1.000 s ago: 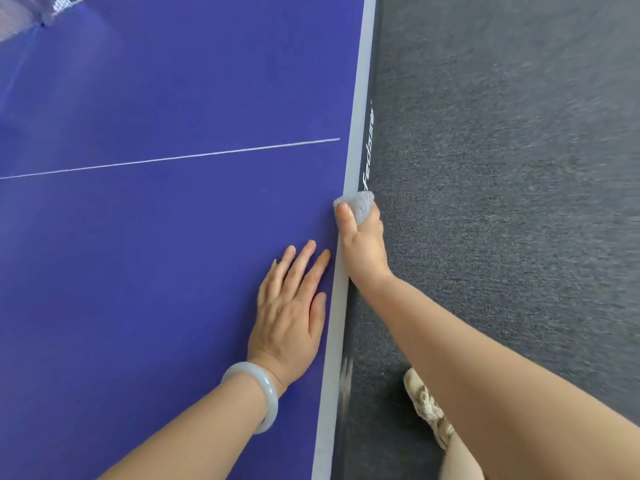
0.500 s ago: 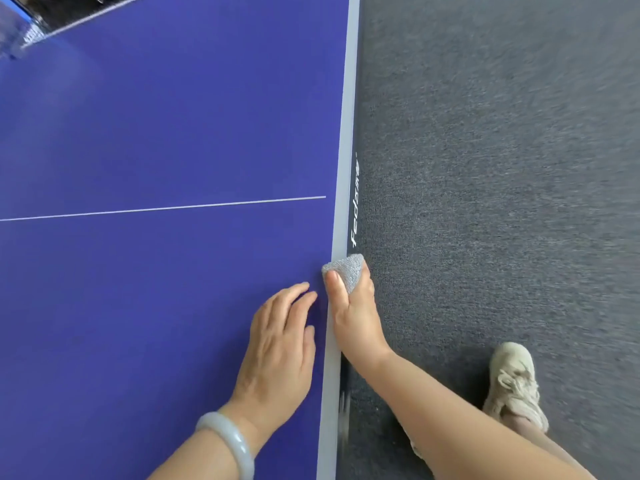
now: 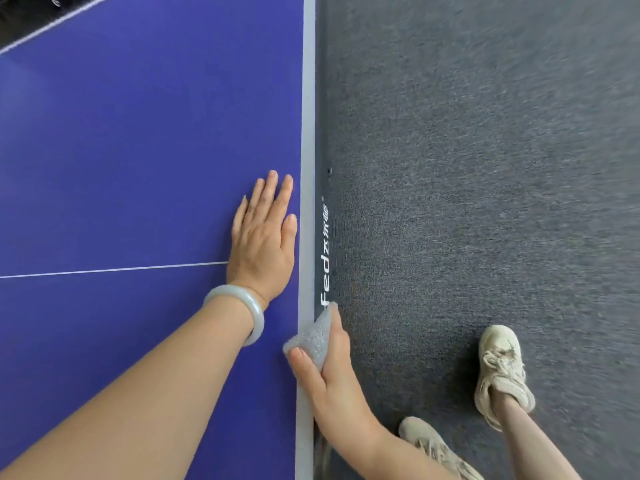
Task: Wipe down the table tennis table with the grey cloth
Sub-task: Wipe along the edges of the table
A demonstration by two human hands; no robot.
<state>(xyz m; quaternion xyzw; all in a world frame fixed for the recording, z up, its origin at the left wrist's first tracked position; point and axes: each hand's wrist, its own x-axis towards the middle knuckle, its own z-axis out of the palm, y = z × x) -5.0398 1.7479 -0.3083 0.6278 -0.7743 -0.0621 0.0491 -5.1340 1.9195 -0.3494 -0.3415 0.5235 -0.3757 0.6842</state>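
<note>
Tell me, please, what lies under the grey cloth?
The grey cloth, pinched by the right hand, sits folded over the table's pale edge band; the stretch of band beneath it is hidden.

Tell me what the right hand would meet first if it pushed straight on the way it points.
Likely nothing: the table edge ahead looks free; the left hand rests just beside that line.
</note>
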